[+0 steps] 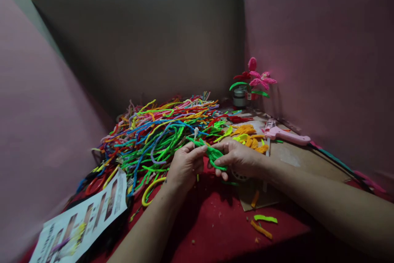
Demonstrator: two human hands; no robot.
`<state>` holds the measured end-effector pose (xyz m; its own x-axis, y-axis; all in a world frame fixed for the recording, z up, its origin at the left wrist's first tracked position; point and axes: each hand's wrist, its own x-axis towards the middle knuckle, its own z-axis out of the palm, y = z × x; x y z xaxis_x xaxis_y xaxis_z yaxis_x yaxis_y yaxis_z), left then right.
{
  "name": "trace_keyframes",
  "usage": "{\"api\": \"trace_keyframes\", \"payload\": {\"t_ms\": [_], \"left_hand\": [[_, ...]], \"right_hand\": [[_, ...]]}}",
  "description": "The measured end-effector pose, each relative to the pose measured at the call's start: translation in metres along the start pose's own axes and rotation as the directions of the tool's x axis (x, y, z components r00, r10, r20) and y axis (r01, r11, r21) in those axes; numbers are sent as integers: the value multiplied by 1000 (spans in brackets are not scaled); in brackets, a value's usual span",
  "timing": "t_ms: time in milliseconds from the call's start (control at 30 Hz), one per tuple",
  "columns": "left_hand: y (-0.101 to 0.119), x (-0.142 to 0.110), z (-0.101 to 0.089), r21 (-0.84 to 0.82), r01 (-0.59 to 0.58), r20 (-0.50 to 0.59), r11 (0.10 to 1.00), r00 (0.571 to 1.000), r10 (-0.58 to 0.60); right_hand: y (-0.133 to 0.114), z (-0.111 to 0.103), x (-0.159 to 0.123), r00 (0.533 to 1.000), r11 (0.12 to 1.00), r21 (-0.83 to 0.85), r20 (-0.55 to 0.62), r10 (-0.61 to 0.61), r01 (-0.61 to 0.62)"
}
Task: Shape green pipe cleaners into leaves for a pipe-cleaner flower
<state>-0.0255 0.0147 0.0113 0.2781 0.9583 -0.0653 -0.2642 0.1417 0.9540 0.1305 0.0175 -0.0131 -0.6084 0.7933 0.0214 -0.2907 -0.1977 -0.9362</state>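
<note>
Both hands meet over the front of the red cloth. My left hand (186, 160) pinches one end of a bent green pipe cleaner (216, 157) between thumb and fingertips. From the other side, my right hand (238, 157) grips the looped, leaf-like part of that same piece, its thumb lying across it. A small white tip (196, 132) shows just above my left fingers; whether I hold it cannot be made out. Behind my left hand spreads a big heap of loose pipe cleaners (168, 125) in many colours.
A pink glue gun (287, 135) lies on the cardboard (310, 162) at right, near orange petal shapes (243, 130). Pipe-cleaner flowers (263, 78) stand at the back. Yellow-handled scissors (148, 193) and a printed sheet (83, 222) are at left. Pink walls flank the red cloth (212, 230).
</note>
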Motion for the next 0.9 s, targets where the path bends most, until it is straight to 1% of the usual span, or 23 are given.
{"api": "trace_keyframes", "payload": {"t_ms": [133,233,300,400,467,533,667,833,900], "left_hand": [[2,-2,0,-41,-25,49,999,998,27],[4,-3,2,-31,-65,30,997,997,66],[3,-3,2,-7,-86,7,996,996,86],[1,-3,2,63,-49,-13,997,999,50],[0,-2,2,111,-23,-16,993,1000,25],[-1,-2,1,134,-35,-6,990,999,36],[-1,-1,1,101,-53,0,993,999,53],[1,0,-1,36,-42,-26,998,999,43],[2,0,-1,25,-46,-35,999,998,47]], "right_hand": [[0,0,-1,999,999,-38,-41,-12,10],[-1,-2,-2,997,1000,-24,-74,5,-7],[-3,-3,-3,999,999,44,-37,15,-14],[-5,-3,-4,997,986,163,71,35,-46],[-6,-3,-5,994,984,164,97,50,-65],[-5,-2,-5,995,991,107,69,69,-76],[-3,-1,-4,996,997,-2,-46,71,-71],[-1,0,-2,993,998,-37,-106,44,-48],[-1,0,0,986,1000,-16,-164,10,-12]]}}
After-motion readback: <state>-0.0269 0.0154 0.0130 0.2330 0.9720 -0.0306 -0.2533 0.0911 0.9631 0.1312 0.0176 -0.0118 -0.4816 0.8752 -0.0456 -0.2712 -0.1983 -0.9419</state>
